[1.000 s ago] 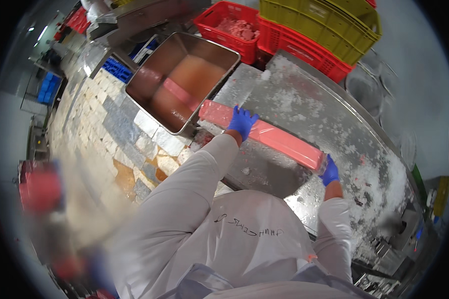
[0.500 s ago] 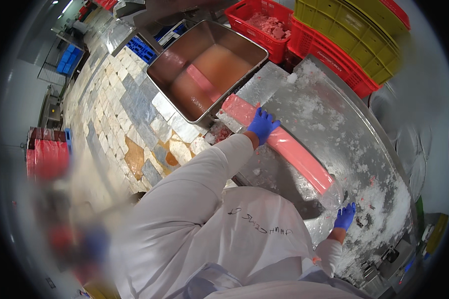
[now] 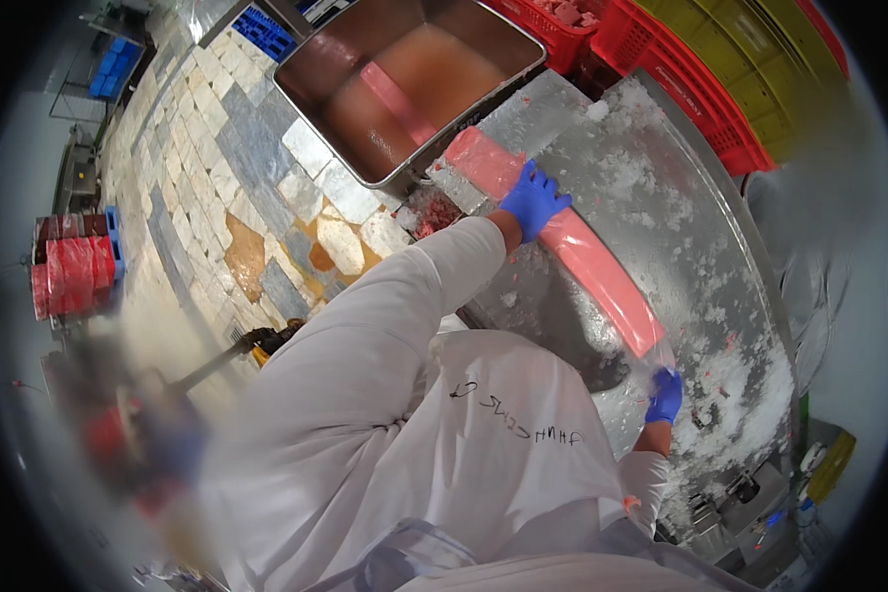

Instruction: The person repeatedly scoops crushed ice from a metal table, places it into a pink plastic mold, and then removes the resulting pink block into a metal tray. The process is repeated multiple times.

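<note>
A long pink block wrapped in clear plastic [image 3: 607,286] lies slantwise on the steel table [image 3: 651,187]. Across its upper half rests my left hand [image 3: 535,200], blue-gloved, with the fingers spread over the block's top and far edge. At the near end, the loose clear plastic tail [image 3: 658,357] runs to my right hand [image 3: 665,397], also gloved in blue. Those fingers are closed on the plastic, and the fingertips are partly blurred. Another pink strip [image 3: 397,102] lies inside the deep steel tub [image 3: 365,183], beyond the block's far end.
Crushed ice [image 3: 730,414] is scattered over the table's right side. Red meat scraps [image 3: 432,210] sit beside the tub. A red crate [image 3: 681,99] and yellow-green crates [image 3: 750,59] stand at the back right. To the left lies a stone-tiled floor [image 3: 197,168].
My right hand has moved in to the block's near end and closed on the loose plastic. The left hand stays on the block. The whole view has shifted slightly.
</note>
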`<action>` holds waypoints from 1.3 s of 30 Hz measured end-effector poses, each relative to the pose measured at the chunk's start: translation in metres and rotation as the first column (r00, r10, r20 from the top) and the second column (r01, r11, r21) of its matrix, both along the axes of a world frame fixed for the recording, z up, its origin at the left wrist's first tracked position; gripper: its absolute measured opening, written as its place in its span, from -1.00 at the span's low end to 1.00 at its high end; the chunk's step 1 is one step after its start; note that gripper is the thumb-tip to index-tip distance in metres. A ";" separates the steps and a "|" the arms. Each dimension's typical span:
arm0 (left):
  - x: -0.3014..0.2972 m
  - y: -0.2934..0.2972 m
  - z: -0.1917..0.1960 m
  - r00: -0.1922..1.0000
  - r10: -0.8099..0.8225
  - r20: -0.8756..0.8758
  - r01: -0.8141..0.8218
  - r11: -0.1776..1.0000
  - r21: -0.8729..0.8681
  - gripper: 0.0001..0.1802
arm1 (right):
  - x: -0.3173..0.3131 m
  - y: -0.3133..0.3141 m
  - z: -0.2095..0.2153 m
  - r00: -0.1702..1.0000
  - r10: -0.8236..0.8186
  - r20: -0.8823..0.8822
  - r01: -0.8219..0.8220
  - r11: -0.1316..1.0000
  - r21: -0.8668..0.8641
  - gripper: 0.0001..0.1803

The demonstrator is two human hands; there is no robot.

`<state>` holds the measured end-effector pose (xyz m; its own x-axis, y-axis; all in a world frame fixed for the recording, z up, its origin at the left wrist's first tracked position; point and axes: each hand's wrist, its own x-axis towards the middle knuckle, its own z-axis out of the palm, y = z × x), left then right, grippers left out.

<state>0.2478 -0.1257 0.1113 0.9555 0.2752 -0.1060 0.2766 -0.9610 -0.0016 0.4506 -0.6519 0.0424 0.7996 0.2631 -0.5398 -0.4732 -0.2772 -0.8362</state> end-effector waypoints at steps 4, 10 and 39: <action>0.012 -0.003 -0.023 0.995 -0.064 0.071 0.068 0.996 -0.054 -0.36 | -0.007 0.019 -0.044 0.996 -0.063 -0.061 0.054 0.989 -0.140 -0.60; -0.034 0.032 0.017 0.992 -0.030 0.124 0.034 0.999 -0.032 -0.38 | -0.069 0.227 0.025 0.890 0.034 -0.454 0.165 0.906 0.391 -0.35; -0.066 -0.018 0.134 0.914 0.142 0.380 0.005 0.932 -0.361 -0.79 | -0.163 0.079 0.094 0.767 0.596 -0.238 -0.584 0.802 0.127 -0.27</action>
<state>0.1816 -0.1440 0.2451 0.9179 0.3571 0.1731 0.2485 -0.8573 0.4508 0.2878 -0.5725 0.1365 0.3158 0.6653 -0.6765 -0.4233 -0.5393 -0.7280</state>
